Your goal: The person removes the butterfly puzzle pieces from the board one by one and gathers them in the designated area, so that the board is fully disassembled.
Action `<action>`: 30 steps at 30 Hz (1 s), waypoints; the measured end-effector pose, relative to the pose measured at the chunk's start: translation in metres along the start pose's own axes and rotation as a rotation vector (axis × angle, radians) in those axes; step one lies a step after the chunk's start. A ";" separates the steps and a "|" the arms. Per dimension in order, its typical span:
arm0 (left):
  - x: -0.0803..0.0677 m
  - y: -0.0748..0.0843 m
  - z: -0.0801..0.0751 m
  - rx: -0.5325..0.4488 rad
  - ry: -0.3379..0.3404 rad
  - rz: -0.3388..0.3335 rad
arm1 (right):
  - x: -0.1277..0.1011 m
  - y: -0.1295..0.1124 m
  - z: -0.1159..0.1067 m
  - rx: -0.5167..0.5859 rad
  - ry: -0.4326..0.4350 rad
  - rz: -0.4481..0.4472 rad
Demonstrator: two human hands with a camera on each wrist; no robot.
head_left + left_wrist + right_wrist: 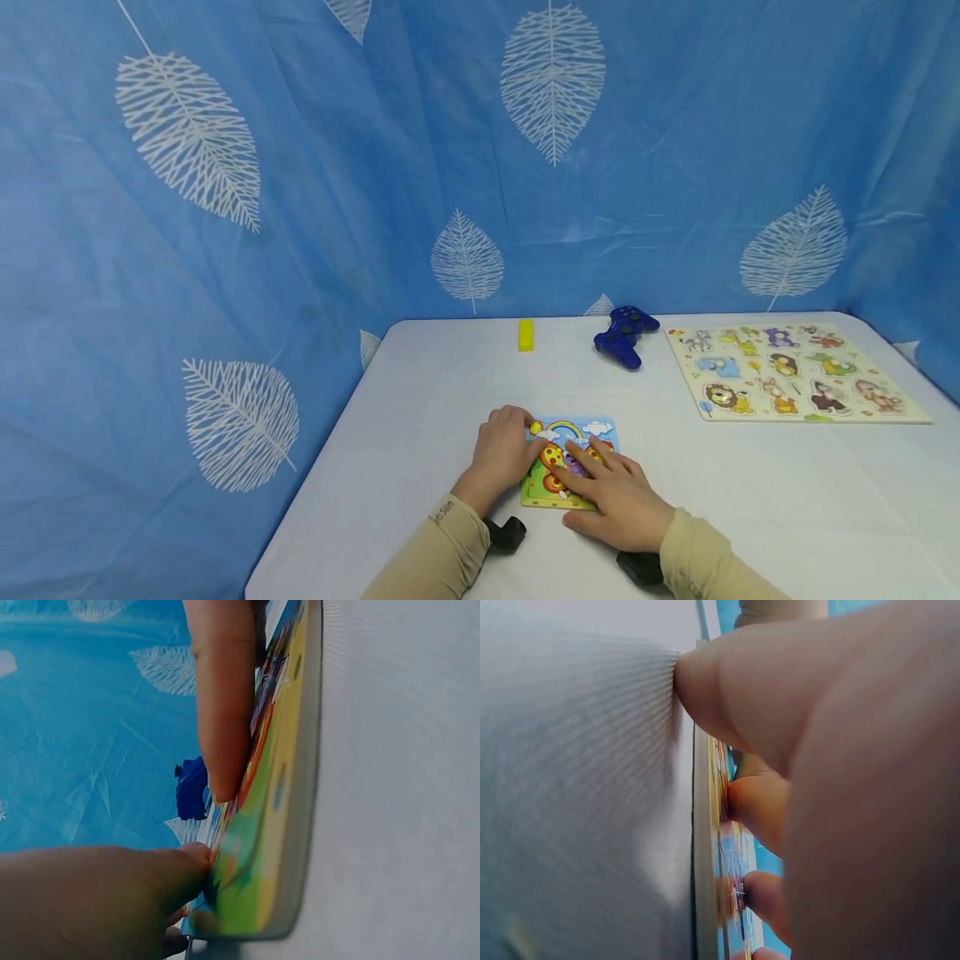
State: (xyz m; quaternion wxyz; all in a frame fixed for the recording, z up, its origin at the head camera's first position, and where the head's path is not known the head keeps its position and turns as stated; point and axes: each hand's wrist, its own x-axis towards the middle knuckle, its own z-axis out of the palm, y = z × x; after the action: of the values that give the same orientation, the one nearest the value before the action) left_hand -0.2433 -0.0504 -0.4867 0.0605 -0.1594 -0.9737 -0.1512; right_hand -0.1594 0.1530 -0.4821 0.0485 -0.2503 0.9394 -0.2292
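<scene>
A small colourful puzzle board (pixel 572 433) with a rainbow and clouds lies flat on the white table (pixel 420 392), near its front edge. My left hand (pixel 504 450) grips the board's left edge, its fingers curled by the top left corner and its thumb (pixel 97 900) against the board (pixel 277 825). My right hand (pixel 611 492) rests on the board's right half with straight fingers pressing on the pieces. In the right wrist view its fingers (pixel 757 806) lie on the board's face (pixel 721 862) while the thumb sits beside the board's near edge.
A blue game controller (pixel 626 336) and a yellow block (pixel 527 334) lie at the back of the table. A larger animal puzzle board (pixel 795 371) lies at the right. A blue leaf-print curtain (pixel 300 167) surrounds the table. The table's left edge is close to my left forearm.
</scene>
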 end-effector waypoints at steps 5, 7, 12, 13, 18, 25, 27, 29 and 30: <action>0.001 -0.001 0.003 -0.032 -0.020 -0.034 | -0.001 -0.002 -0.001 -0.004 -0.005 0.000; 0.001 -0.001 0.003 -0.034 -0.023 -0.038 | -0.001 -0.001 -0.001 -0.011 0.002 -0.002; 0.001 0.000 0.001 -0.050 -0.004 -0.031 | 0.000 0.000 -0.001 -0.017 0.014 0.001; 0.001 0.000 0.001 -0.054 0.003 -0.026 | 0.000 0.001 0.000 -0.016 0.013 0.005; 0.000 -0.001 0.002 -0.055 0.029 -0.015 | 0.000 0.000 -0.001 -0.030 0.013 0.001; 0.000 -0.002 0.003 -0.080 0.055 -0.037 | 0.004 -0.003 -0.002 -0.081 0.025 -0.022; 0.000 -0.002 0.004 -0.088 0.046 -0.044 | 0.004 -0.003 -0.001 -0.073 0.029 -0.036; -0.001 -0.002 0.004 -0.089 0.037 -0.048 | 0.005 -0.002 0.001 -0.061 0.038 -0.051; -0.001 -0.003 0.005 -0.089 0.037 -0.046 | 0.005 -0.002 0.002 -0.053 0.041 -0.055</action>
State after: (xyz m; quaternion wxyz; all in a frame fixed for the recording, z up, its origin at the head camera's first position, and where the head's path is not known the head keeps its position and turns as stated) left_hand -0.2439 -0.0513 -0.4921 0.0677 -0.1368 -0.9681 -0.1986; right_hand -0.1627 0.1484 -0.4829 0.0162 -0.2723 0.9388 -0.2104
